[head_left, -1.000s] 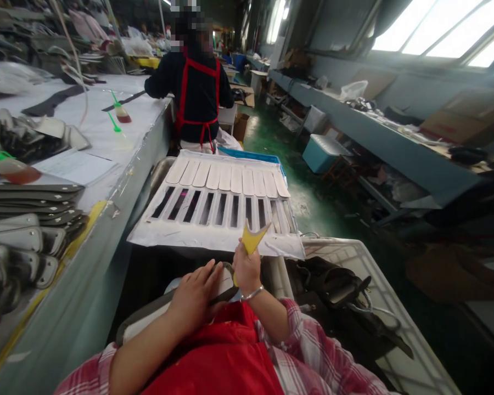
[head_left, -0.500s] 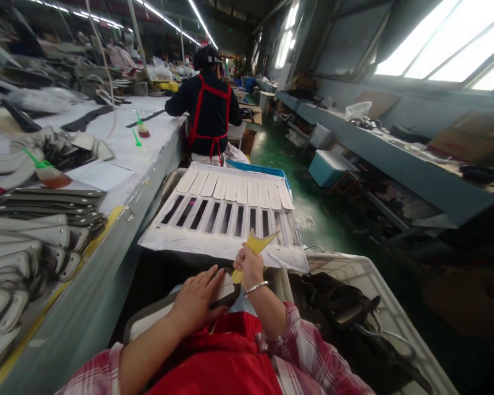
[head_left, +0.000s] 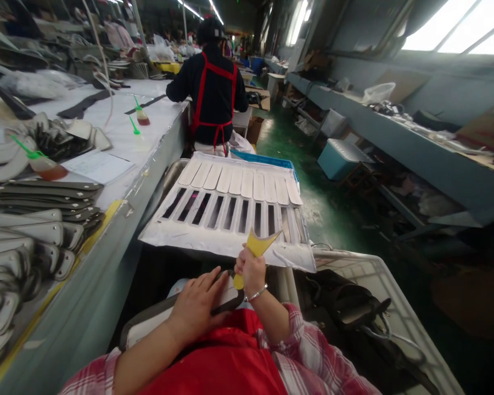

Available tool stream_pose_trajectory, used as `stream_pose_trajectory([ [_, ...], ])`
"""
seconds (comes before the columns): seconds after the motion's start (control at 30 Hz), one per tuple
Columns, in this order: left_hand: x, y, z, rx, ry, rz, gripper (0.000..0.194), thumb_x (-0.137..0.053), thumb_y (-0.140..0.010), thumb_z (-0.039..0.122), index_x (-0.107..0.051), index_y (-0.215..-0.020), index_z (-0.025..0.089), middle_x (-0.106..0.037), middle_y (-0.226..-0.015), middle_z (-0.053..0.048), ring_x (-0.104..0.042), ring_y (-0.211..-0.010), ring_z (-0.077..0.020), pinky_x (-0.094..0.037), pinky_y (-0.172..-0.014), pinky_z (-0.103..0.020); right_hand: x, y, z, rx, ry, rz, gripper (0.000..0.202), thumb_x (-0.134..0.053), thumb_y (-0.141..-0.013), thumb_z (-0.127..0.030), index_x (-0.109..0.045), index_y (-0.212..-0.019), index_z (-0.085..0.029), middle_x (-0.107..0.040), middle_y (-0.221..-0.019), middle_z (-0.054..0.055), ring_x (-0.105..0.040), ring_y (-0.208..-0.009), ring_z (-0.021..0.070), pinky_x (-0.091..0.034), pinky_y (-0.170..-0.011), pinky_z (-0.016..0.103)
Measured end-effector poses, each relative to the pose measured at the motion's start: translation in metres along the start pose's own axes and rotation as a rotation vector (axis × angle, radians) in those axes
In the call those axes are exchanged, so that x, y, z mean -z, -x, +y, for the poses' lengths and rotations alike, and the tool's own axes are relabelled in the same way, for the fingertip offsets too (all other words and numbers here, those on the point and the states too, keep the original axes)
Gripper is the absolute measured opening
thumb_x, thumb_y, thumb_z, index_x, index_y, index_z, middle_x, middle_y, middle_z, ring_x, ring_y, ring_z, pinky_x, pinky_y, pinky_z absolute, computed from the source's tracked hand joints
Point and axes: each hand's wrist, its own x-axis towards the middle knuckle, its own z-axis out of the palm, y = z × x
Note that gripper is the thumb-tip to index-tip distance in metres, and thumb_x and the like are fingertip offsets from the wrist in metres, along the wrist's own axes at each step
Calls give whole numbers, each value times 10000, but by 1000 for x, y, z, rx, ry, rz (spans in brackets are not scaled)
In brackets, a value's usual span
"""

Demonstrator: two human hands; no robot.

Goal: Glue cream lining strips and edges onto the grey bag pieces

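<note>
My left hand [head_left: 197, 299] lies with fingers stretched over a long white piece with a dark padded edge [head_left: 148, 327], which rests across my lap at a slant. My right hand [head_left: 252, 269] is closed around a yellow flat tool with a forked, curved end [head_left: 260, 245]. The tool's rounded lower end touches or nearly touches the right tip of the padded piece. Just ahead is a white-covered board [head_left: 230, 241] with slots, and a row of pale rounded strips [head_left: 234, 180] lies along its far part.
On my left a long workbench [head_left: 148, 159] carries stacked grey and white strap-like pieces [head_left: 20, 230] and green-tipped bottles [head_left: 45, 164]. A co-worker in a red-strapped apron [head_left: 214, 93] is ahead. On my right stands a pale crate [head_left: 391, 285] of dark bags [head_left: 346, 307].
My view has turned slightly left and down, so the surroundings shift in the picture. Both hands keep nearly the same place and hold on the padded piece and yellow tool.
</note>
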Motion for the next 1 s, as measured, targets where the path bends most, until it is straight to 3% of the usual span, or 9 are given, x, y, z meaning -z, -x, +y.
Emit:
stream_pose_trajectory([
  [0.1, 4, -1, 4, 15, -14, -19, 754, -562, -717, 480, -281, -1380, 257, -304, -1439, -70, -386, -1214, -277, -317, -952, -414, 0, 3, -4, -42, 16, -73, 265, -601, -638, -286, -443, -833, -201, -343, -461, -125, -239, -324, 27, -191, -299, 156],
  [0.2, 7, 9, 4, 48, -52, -49, 825, -597, -670, 485, -267, -1387, 242, -276, -1450, -74, -358, -1243, -292, -227, -1020, -470, 3, 3, -16, -139, -28, -195, 276, -643, -620, -269, -470, -814, -173, -387, -485, -110, -251, -342, 14, -223, -317, 150],
  [0.3, 7, 28, 1, 131, -112, -45, 901, -615, -634, 471, -247, -1396, 163, -233, -1459, -101, -306, -1279, -299, -145, -1058, -485, 1, 0, -28, -67, -58, -254, 292, -668, -651, -311, -493, -831, -162, -433, -511, -97, -305, -357, 17, -282, -336, 157],
  [0.4, 6, 44, -3, 212, -145, -34, 894, -607, -632, 453, -256, -1392, 139, -234, -1458, -101, -296, -1284, -299, -199, -1043, -463, -10, -4, -30, -6, 34, -330, 322, -675, -659, -364, -511, -841, -154, -464, -516, -90, -373, -363, 36, -364, -355, 186],
  [0.5, 5, 51, -6, 201, -147, -24, 878, -608, -628, 432, -267, -1389, 157, -269, -1449, -90, -322, -1271, -286, -235, -1028, -434, -24, -8, -24, 9, 160, -426, 351, -672, -645, -410, -530, -813, -137, -472, -484, -83, -408, -350, 58, -410, -351, 216],
  [0.87, -1, 48, -8, 171, -130, 47, 801, -573, -659, 381, -295, -1378, 163, -311, -1434, -77, -362, -1232, -273, -272, -988, -391, -37, -13, -7, -141, 430, -681, 275, -654, -654, -388, -579, -724, -134, -428, -392, -89, -293, -275, 35, -258, -286, 174],
  [0.93, -4, 47, -10, 168, -123, 47, 793, -571, -665, 374, -293, -1379, 173, -317, -1432, -77, -369, -1227, -274, -276, -981, -387, -35, -8, -6, -33, 576, -726, 230, -618, -696, -370, -599, -669, -142, -430, -384, -72, -327, -303, 47, -275, -325, 183],
  [1.0, -6, 47, -12, 154, -114, 57, 785, -570, -675, 388, -294, -1379, 177, -325, -1427, -82, -374, -1226, -275, -278, -977, -382, -31, 1, -6, 212, 755, -786, 188, -559, -754, -329, -629, -690, -167, -514, -470, -38, -434, -411, 74, -359, -432, 198],
])
